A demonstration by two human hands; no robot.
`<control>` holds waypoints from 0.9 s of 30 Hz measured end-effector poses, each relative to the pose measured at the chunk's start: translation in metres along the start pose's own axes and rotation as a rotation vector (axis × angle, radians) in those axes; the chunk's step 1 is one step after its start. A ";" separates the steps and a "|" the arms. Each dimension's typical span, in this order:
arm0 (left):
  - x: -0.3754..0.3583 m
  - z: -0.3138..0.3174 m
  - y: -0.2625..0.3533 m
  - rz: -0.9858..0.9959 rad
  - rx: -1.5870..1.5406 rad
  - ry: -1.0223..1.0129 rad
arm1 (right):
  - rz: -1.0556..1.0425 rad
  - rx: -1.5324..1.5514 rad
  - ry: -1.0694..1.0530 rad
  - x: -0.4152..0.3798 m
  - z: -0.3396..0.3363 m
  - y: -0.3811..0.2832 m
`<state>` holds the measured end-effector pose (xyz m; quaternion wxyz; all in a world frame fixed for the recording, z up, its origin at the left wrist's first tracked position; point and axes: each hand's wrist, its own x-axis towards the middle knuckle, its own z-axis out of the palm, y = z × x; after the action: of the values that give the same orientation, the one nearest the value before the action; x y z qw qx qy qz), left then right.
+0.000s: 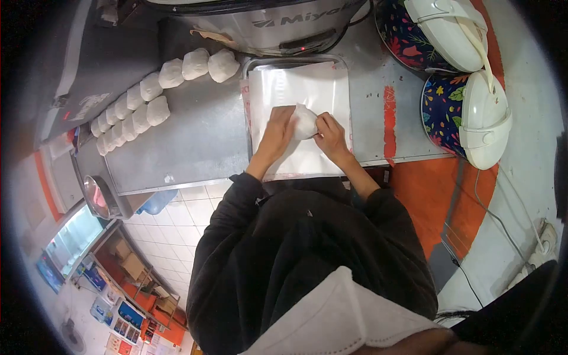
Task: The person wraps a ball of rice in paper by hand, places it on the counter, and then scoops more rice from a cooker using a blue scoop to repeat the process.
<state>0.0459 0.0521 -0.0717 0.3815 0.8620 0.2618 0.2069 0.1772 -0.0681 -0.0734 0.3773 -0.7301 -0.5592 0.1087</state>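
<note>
A rounded white paper-wrapped bundle (pixel 305 122) with a pointed fold at its top is between my two hands. My left hand (pixel 276 136) cups its left side, with the fingers against the paper. On the other side, my right hand (pixel 331 136) has its fingers curled in and pinches the bundle's right edge. Under both hands lie flat sheets of white wrapping paper (pixel 275 89) with some red print along the edges. They rest in a shallow metal tray (pixel 346 64). What the wrapped bundle contains is hidden.
Several similar wrapped bundles (pixel 171 74) stand in two rows on the metal counter (pixel 201 136) at left. A large steel appliance (pixel 278 26) stands behind the tray. At right are two patterned containers with white lids (pixel 482 121). Cables (pixel 482 201) hang below them.
</note>
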 end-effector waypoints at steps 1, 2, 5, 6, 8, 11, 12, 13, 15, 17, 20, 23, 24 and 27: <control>-0.009 0.004 0.007 0.017 0.004 0.061 | 0.063 0.038 -0.036 0.003 -0.003 -0.005; -0.010 -0.001 0.010 0.015 0.006 0.055 | 0.069 0.042 -0.037 0.006 -0.007 -0.014; -0.005 -0.017 0.015 -0.513 -0.621 -0.183 | 0.195 0.256 -0.036 0.029 -0.028 -0.050; -0.007 -0.016 0.015 -0.510 -0.628 -0.180 | 0.377 0.538 0.090 0.040 -0.038 -0.067; -0.009 -0.020 0.017 -0.858 -1.270 -0.024 | 0.547 0.814 0.219 0.046 -0.044 -0.078; -0.007 -0.040 0.045 -0.908 -1.452 0.009 | 0.005 0.452 -0.033 0.047 -0.045 -0.077; -0.006 -0.049 0.053 -0.993 -1.424 -0.019 | -0.002 0.451 -0.038 0.047 -0.042 -0.083; -0.016 -0.038 0.036 -1.010 -1.416 0.004 | 0.297 0.797 0.023 0.048 -0.036 -0.092; -0.018 -0.060 0.044 -0.723 -1.135 -0.004 | 0.592 1.248 0.157 0.054 -0.019 -0.104; -0.012 -0.094 0.060 -0.443 -0.765 -0.014 | 0.638 1.448 0.175 0.057 -0.011 -0.120; -0.007 -0.138 0.074 -0.131 -0.339 0.045 | 0.747 1.599 -0.014 0.059 0.002 -0.131; -0.018 -0.150 0.061 -0.119 -0.404 -0.013 | 0.975 1.584 -0.126 0.053 0.023 -0.137; -0.024 -0.153 0.060 -0.224 -0.562 -0.086 | 0.989 1.528 -0.301 0.060 0.008 -0.152; -0.045 -0.146 0.050 -0.145 -0.595 0.037 | 0.791 1.268 -0.501 0.068 0.016 -0.148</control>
<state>-0.0554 0.0758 0.0504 0.6263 0.6873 0.2576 0.2625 0.0824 0.0134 0.0329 0.5178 -0.4741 -0.1577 0.6944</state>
